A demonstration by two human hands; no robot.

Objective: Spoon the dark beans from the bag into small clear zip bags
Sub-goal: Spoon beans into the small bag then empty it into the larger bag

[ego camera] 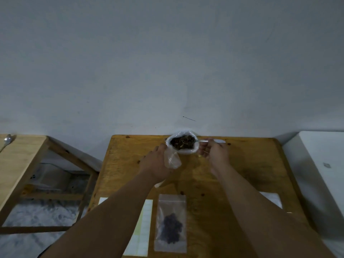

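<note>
Head view, over a wooden table (242, 174). Open bag (181, 144) of dark beans (183, 142) at the table's far edge, against the wall. Left hand (156, 162) just beside the bag's left side, fingers clamped on an empty small clear zip bag (172, 159). Right hand (214, 151) just right of the bag, closed on a spoon (214, 141), its bowl hidden at the bag's rim. Nearer than the bag: a filled zip bag (171, 223) lying flat, beside a label sheet (143, 228).
</note>
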